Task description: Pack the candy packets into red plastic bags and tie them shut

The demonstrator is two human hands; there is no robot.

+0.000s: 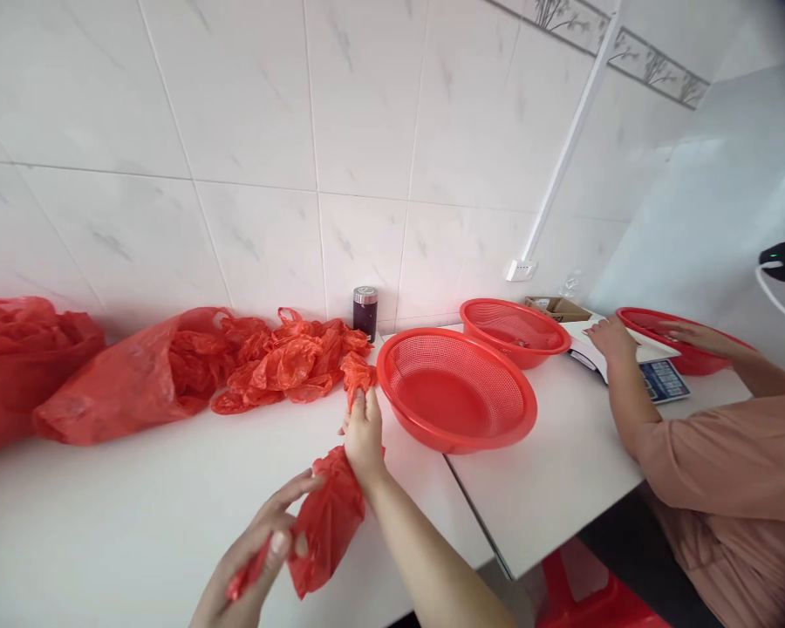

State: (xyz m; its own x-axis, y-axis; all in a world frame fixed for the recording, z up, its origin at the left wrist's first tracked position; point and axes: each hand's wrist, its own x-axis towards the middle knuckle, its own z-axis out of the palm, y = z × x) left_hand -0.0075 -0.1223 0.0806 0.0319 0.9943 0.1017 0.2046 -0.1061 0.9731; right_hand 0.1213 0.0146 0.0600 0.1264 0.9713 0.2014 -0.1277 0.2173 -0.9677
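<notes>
My right hand is closed around the gathered neck of a red plastic bag. The bag's crumpled top sticks out above my fist, and its lower part hangs just over the white table, its contents hidden. Left of it is my left hand, fingers bent, with a small red piece in its palm; I cannot tell what kind of thing it is. The fingertips of that hand come up close beside the bag.
Crumpled red bags and stuffed red bags line the wall. A red colander basin, another basin and a dark tumbler stand nearby. At right a co-worker works at a scale beside another basin.
</notes>
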